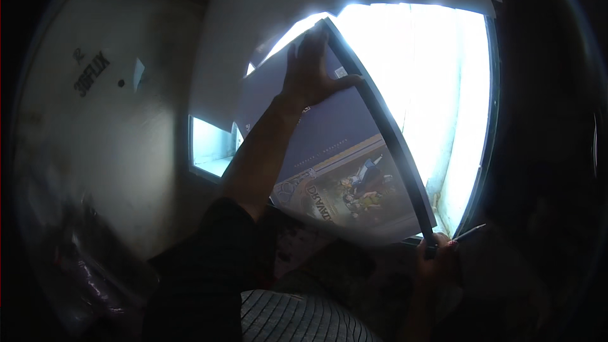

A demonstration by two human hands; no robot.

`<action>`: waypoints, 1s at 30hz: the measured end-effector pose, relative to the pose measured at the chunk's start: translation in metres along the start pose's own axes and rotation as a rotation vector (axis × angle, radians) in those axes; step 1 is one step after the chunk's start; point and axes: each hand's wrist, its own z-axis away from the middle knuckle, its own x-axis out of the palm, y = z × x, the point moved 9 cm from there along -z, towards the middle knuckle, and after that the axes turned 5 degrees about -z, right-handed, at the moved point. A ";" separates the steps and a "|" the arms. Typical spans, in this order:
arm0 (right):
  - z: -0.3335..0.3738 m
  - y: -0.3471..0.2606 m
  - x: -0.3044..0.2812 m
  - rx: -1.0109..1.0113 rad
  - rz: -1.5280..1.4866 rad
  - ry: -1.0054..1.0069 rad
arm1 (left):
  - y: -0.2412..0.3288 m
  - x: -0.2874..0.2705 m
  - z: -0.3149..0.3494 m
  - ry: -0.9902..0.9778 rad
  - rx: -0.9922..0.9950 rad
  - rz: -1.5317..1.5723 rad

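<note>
A: Materials first?
B: A smooth, flat printed sheet (335, 130), blue-violet with coloured figures near its lower end, is standing out against the glare. Its lower edge is bowing in a curve. A stiff, narrow dark strip (395, 145) is running down its right side.
A: And behind it?
B: A light box (437, 76) is glowing white, its thin dark frame (493, 107) appearing curved at the right. The sheet is slanting in front of the opening, so the lit interior is showing on both sides. To the left, a pale panel (120, 152) with black lettering is looking dull and smooth.
A: Pose of the hands?
B: The left arm is reaching up and across from a dark sleeve (202, 253). The left hand (310, 73) is lying spread over the sheet's upper part, fingers extended rather than clenched, thumb stretching sideways to the strip. The right hand (438, 258) is sitting low, its fingers closing round the strip's lower end; the finer placement is remaining too dim to tell. A slim pointed item (470, 232) is jutting from beside it.
A: Counts?
B: I am counting two hands, one sheet, one strip, one slim item. Ribbed, striped cloth (291, 316) is filling the lower edge.
</note>
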 end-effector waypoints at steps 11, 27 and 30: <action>-0.002 0.000 0.005 0.005 -0.137 0.046 | 0.011 0.000 -0.007 -0.322 -0.028 -0.009; -0.007 -0.015 0.004 0.000 -0.129 0.051 | -0.007 -0.008 -0.005 -0.308 -0.108 0.101; 0.008 0.002 -0.002 -0.037 -0.058 0.097 | 0.000 0.017 -0.002 -0.199 -0.047 0.084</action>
